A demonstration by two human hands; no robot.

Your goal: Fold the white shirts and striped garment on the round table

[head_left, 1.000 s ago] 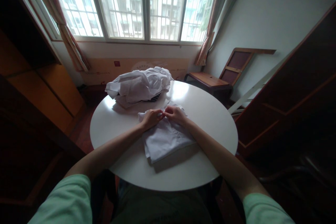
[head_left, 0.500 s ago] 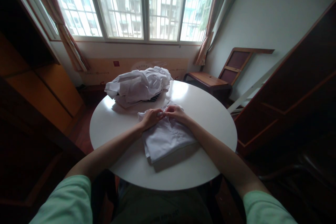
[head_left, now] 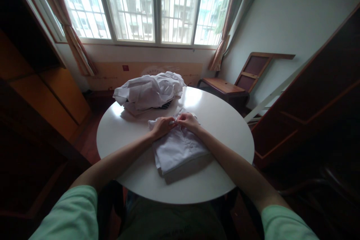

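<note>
Fingers of the left hand [head_left: 162, 126] and right hand [head_left: 189, 121] are pinched shut on the folded white cotton shirt [head_left: 177, 146] laid on the round white tabletop [head_left: 225, 127].

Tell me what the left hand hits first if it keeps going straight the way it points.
The left hand points right and away, toward the right hand; their fingertips nearly meet over the folded white cloth, so it would probably meet the right hand first. Whether they already touch is unclear.

Round table [head_left: 225, 135]: folded garment [head_left: 177, 148] at centre under both hands, crumpled clothes pile [head_left: 149, 92] behind it, window [head_left: 152, 5] beyond.
</note>
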